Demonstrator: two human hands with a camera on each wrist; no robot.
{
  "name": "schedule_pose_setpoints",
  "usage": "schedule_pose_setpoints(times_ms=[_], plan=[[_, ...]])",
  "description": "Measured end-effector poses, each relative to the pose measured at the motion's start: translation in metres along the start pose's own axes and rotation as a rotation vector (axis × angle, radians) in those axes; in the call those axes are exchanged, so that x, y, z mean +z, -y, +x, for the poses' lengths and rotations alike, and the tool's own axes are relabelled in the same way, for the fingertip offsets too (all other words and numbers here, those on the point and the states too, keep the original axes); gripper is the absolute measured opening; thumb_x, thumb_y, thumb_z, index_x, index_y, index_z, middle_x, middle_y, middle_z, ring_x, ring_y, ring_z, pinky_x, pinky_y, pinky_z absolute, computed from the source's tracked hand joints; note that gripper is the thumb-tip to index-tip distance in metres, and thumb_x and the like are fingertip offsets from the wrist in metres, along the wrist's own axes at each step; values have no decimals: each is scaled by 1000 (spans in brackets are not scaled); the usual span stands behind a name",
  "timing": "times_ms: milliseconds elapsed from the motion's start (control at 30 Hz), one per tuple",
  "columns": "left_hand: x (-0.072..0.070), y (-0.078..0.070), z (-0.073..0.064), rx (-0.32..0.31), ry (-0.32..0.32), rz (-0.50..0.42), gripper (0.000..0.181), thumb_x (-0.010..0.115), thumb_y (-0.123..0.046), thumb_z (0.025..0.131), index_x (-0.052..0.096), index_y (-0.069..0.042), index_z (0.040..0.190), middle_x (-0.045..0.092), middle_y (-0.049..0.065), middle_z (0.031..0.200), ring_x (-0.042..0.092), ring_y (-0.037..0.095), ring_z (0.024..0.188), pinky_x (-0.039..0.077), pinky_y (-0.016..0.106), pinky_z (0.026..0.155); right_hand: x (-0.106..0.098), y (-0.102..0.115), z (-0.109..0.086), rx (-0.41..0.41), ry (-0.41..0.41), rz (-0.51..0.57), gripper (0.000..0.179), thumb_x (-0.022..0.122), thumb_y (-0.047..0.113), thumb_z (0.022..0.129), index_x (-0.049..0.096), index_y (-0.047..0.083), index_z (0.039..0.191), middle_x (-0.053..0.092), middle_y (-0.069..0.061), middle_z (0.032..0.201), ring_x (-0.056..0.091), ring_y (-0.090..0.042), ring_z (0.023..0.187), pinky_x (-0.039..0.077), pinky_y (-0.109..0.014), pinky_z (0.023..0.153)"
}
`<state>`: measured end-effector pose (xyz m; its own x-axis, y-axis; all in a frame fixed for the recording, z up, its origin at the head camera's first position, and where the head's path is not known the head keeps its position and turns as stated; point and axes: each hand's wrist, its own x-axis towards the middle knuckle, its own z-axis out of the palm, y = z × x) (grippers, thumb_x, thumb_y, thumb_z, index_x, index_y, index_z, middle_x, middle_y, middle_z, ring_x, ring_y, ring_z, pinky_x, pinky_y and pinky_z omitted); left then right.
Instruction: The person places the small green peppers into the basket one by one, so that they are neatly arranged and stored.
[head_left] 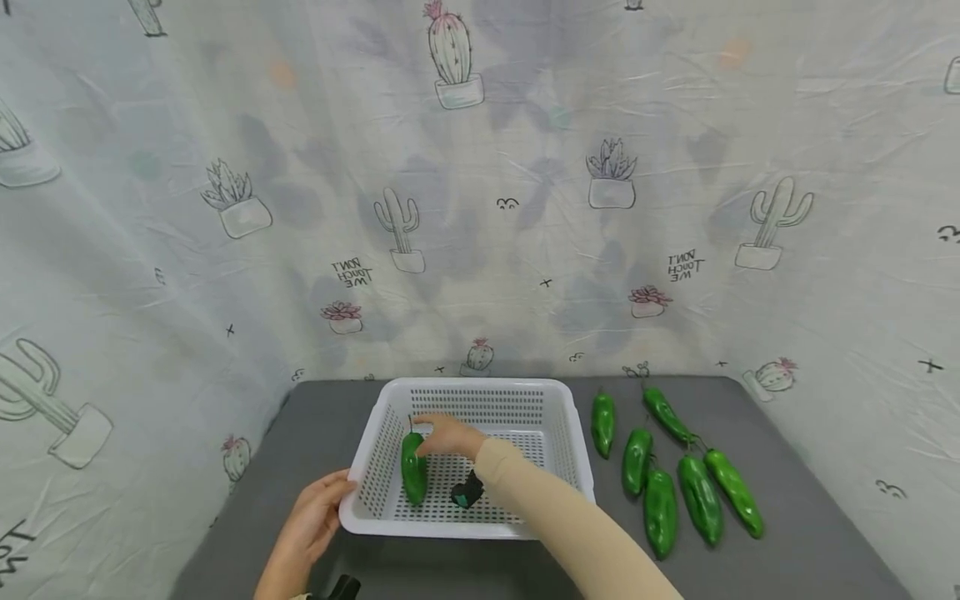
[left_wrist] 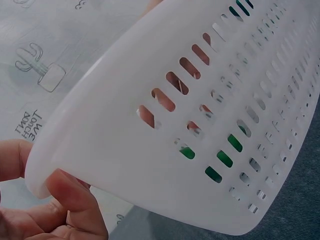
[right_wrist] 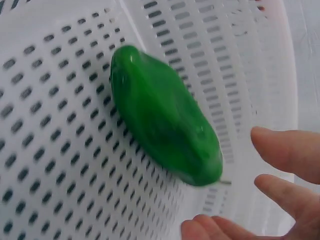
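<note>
Cactus-print backdrop, grey desk [head_left: 787,533] | white basket [head_left: 480,389], pepper [head_left: 413,467] at its 9 o'clock | right hand [head_left: 450,436] spread above pepper's stem, empty | left hand [head_left: 315,517] gripping rim | advice: keep basket steadied.

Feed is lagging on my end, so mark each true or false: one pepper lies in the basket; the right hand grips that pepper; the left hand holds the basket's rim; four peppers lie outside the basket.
1. One green pepper lies in the white basket. True.
2. The right hand grips that pepper. False: its fingers are spread beside the stem end, with a gap showing.
3. The left hand holds the basket's rim. True.
4. Four peppers lie outside the basket. False: six loose peppers lie on the grey table, to the basket's right.
</note>
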<state>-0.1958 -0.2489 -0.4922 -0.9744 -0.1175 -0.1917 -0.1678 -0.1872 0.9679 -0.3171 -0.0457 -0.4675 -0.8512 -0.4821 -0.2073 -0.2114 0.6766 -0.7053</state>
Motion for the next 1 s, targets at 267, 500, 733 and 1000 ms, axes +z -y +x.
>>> schedule_pose_setpoints(times_ms=[267, 500, 733, 1000], plan=[[0, -4, 0, -10, 27, -3, 50, 49, -2, 91, 34, 17, 135, 63, 5, 105, 62, 12, 95, 52, 29, 78, -35, -20, -6, -51, -50, 156, 55, 71, 16, 83, 53, 16, 135, 51, -19, 134, 51, -32, 121, 45, -49, 93], [-2, -3, -1, -19, 38, -1, 52, 49, -4, 91, 33, 17, 135, 64, 1, 102, 62, 9, 93, 52, 27, 77, -69, -40, -25, -144, -41, 288, 51, 67, 15, 88, 50, 12, 136, 50, -21, 134, 51, -32, 121, 45, -47, 93], [-2, -4, -3, -31, 22, 6, 51, 50, -4, 92, 33, 16, 135, 64, 2, 103, 62, 8, 93, 52, 27, 77, -102, -54, -47, -171, -81, 334, 54, 66, 20, 89, 47, 16, 139, 48, -20, 137, 49, -32, 123, 45, -45, 95], [1, -2, 2, -43, 14, 13, 50, 49, -5, 94, 32, 15, 137, 63, 3, 106, 62, 9, 94, 52, 29, 78, -144, -72, -77, -269, -100, 349, 61, 64, 21, 90, 37, 14, 145, 42, -18, 142, 42, -35, 129, 41, -47, 99]])
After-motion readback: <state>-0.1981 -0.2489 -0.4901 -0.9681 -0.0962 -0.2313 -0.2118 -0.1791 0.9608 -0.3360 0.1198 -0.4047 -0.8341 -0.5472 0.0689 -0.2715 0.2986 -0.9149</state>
